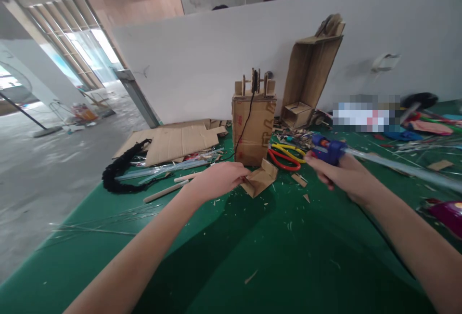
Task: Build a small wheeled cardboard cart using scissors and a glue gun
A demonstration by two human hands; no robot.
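My left hand (222,179) pinches the left edge of a small folded cardboard piece (260,181) on the green table. Directly behind that piece stands an upright cardboard box (253,128) with wheel-like cardboard parts on top and a dark cord hanging down its front. Off to the right, my right hand (337,172) is wrapped round a blue hot glue gun (327,149), raised above the table, with a long translucent glue stick (400,167) sticking out of its rear. Red and yellow scissor handles (287,156) lie between the box and my right hand.
A tall open cardboard structure (312,71) stands against the white partition (202,63). Flat cardboard sheets (180,143), wooden sticks (166,191) and a fuzzy black strip (117,174) lie at left. A shiny purple object (447,215) sits at the right edge.
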